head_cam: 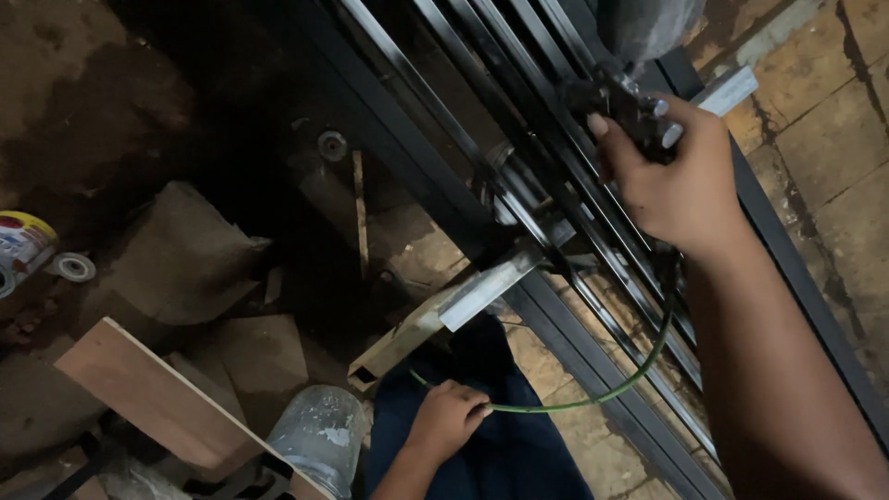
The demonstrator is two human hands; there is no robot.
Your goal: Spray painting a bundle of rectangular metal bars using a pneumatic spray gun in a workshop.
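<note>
The right hand (681, 176) is gripping a dark tool (622, 109) against the black metal frame (519, 176), while the left hand (449, 418) is pinching its green hose (593, 398).

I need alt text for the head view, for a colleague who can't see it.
Seen from above, the right hand grips a dark tool against black metal bars, while the left hand pinches a thin green cable that curves up toward the tool. A wooden board and clear plastic container lie at lower left.
</note>
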